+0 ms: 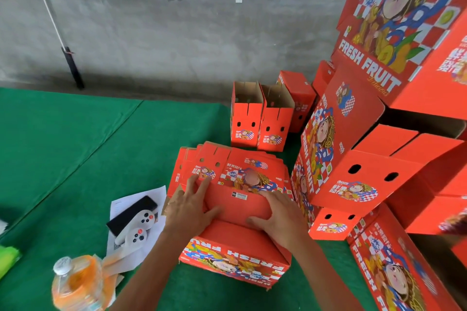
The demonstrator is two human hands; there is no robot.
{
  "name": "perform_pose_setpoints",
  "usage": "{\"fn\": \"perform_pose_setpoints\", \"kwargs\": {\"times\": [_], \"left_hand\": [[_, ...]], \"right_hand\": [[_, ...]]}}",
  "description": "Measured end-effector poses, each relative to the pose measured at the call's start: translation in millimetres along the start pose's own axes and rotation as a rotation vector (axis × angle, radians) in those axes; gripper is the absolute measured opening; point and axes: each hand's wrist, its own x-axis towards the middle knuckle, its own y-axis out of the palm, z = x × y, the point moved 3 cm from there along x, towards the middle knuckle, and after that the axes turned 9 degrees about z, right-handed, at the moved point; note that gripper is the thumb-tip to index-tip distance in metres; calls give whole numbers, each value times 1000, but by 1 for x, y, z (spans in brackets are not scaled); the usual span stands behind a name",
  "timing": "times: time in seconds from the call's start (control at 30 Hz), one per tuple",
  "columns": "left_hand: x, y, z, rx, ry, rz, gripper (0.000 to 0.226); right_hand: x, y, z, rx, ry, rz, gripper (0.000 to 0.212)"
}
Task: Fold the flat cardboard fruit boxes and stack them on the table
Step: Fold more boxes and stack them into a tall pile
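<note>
Grip: my left hand (188, 206) and right hand (279, 214) lie spread, fingers nearly straight, pressing a red flap of the half-folded fruit box (235, 255) down; nothing is clasped. Item: printed corrugated card, I judge light, stiff along panels, weak at creases; hold near fold lines. Flat blanks (227, 169) lie just beyond my fingertips; folded boxes (366, 171) stacked right of my right hand.

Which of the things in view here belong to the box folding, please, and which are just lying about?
Job:
- box being folded, both hands pressing its flap: left hand, right hand
- flat boxes
- folded stack
- two upright open boxes

Lying about:
- game controllers
- papers
- bottle
</note>
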Motion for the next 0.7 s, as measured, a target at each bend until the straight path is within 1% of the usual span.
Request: {"fn": "perform_pose_setpoints", "kwargs": {"times": [0.03, 0.1, 0.13, 0.17, 0.2, 0.23, 0.27, 0.33, 0.37, 0.4, 0.47, 0.5, 0.53, 0.6, 0.67, 0.7], "left_hand": [[1, 0, 1, -27, -7, -29, 79], [3, 0, 5, -60, -49, -37, 79], [4, 1, 7, -60, -79, -29, 81], [5, 1, 8, -66, -111, -19, 83], [6, 1, 9, -80, -142, -9, 85], [9, 1, 9, -93, -171, -3, 86], [12, 0, 9, -99, -195, 1, 86], [19, -2, 8, -99, -225, 18, 85], [23, -2, 8, -100, -230, 25, 84], [26, -3, 7, -100, -228, 28, 83], [30, -3, 7, -93, -214, 31, 84], [31, -4, 7, -90, -210, 33, 83], [31, -5, 8, -90, -207, 28, 83], [29, -5, 9, -93, -201, 6, 81], [24, -5, 11, -111, -201, -12, 78], [22, -6, 12, -131, -207, -25, 77]], "right_hand": [[-1, -2, 0, 126, 3, -47, 71], [-8, -4, -6, 484, 25, -235, 61], [-13, -3, -13, 637, 73, -301, 66], [-16, 1, -20, 736, 159, -317, 79], [-20, 5, -29, 778, 266, -279, 92], [-23, 11, -38, 786, 378, -183, 101], [-26, 18, -47, 798, 491, -54, 98], [-31, 33, -56, 900, 676, 205, 79], [-34, 39, -57, 964, 742, 305, 77], [-37, 45, -58, 1023, 794, 384, 84], [-42, 58, -59, 1069, 827, 518, 101], [-46, 63, -60, 1087, 831, 559, 105], [-50, 67, -59, 1126, 836, 577, 105], [-60, 74, -54, 1274, 860, 569, 94], [-68, 77, -49, 1347, 863, 524, 81], [-68, 76, -47, 1364, 844, 502, 79]]}}
